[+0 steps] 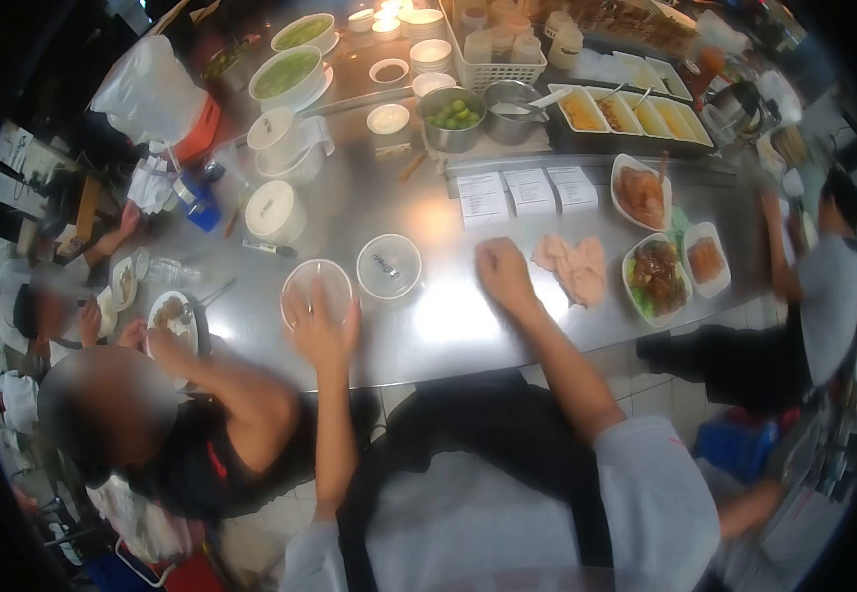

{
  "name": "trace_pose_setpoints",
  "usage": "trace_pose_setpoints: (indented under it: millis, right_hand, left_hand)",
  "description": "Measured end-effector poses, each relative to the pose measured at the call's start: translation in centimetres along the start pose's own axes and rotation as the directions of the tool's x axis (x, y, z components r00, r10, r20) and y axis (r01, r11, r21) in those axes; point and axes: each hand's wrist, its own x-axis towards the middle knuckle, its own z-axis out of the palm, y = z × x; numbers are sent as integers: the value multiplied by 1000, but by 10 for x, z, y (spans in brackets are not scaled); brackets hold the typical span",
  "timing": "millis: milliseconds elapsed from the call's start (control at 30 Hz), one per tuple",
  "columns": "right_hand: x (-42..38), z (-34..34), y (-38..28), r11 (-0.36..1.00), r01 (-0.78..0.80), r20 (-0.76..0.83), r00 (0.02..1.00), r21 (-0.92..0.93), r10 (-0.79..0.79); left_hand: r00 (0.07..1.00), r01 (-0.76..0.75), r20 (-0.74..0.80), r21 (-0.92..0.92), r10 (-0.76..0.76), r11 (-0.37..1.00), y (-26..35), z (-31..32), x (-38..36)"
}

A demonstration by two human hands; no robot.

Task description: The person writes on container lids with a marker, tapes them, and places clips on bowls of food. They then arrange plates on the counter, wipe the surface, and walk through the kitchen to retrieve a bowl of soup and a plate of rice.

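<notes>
The person's left hand [323,321] is spread, fingers extended over the top of a round container [341,280] near the front edge of the metal surface [409,350]. A second round container [389,266], dark writing on its top, sits just to the right. The right hand [503,271] is curled over the surface; whether it is fully closed cannot be told. Beside it lies a crumpled pinkish cloth [574,268], with printed slips [530,192] beyond.
</notes>
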Motion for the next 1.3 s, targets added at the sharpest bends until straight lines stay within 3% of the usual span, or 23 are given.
trace_pose_setpoints:
  millis: [33,67,267,367,500,567,600,633,667,700,733,767,833,867,933,1000,1033,1067,1100,1200,1300]
  right_hand:
    - [-4,5,-4,999,34,45,998,15,-34]
    - [-9,10,-8,994,96,-64,993,-51,-99]
    - [-12,12,-13,988,118,-17,993,-101,-120]
    - [-11,11,-16,991,106,-31,994,-82,-109]
    - [-9,17,-19,987,146,-33,988,-73,-149]
    - [-4,24,-35,971,-103,-20,994,218,109]
    - [2,27,-42,946,-131,102,989,296,106]
    - [11,28,-59,943,-118,115,990,311,86]
    - [20,27,-76,881,-269,303,941,389,153]
    - [29,29,-87,800,-423,486,852,425,193]
    - [44,33,-89,886,-360,511,842,293,173]
    - [62,42,-88,891,-343,515,844,298,153]
    - [101,73,-82,986,-165,395,908,26,141]
    - [127,91,-78,989,-147,399,909,34,121]
    - [180,129,-73,946,-30,347,934,323,-89]
    - [224,159,-78,944,-14,330,938,329,-102]
    - [246,168,-91,944,-16,311,946,330,-92]
    - [269,172,-100,966,28,411,901,258,-136]
    - [289,192,-93,961,58,401,901,272,-168]
    - [331,253,-61,905,-33,471,861,425,-190]
    - [330,223,-95,903,-227,638,767,366,-66]
  left_hand:
    - [999,-24,-44,-26,23,999,-1,5,7]
    - [995,-49,-90,-51,44,997,-3,9,14]
    - [990,-112,-91,-96,104,989,-13,22,37]
    - [999,-38,-15,-76,37,996,-12,22,37]
    - [1000,5,-26,-136,-8,991,-19,26,37]
    - [995,32,100,-94,-23,995,-14,10,39]
    - [995,53,85,-74,-47,996,-18,5,44]
    - [979,88,198,-202,-47,976,-23,1,50]
    - [951,135,306,-327,-30,936,-25,-2,53]
    - [954,147,296,-319,-49,936,-23,-6,54]
    - [965,158,248,-262,-92,952,-19,-10,57]
    - [972,170,194,-207,-130,963,-17,-12,63]
    - [986,138,133,-292,-102,947,-24,0,67]
    - [994,90,84,-371,-63,924,-27,6,72]
    - [997,71,15,-443,-72,894,-29,10,99]
    - [994,34,-70,-509,-81,860,-29,20,135]
    - [976,62,-141,-552,-167,832,-28,28,157]
    - [946,79,-209,-594,-248,800,-28,35,180]
    - [937,66,-241,-589,-253,806,-26,35,201]
    - [974,165,-83,-380,-211,910,-18,42,255]
    - [982,183,12,-262,-186,948,-10,43,289]
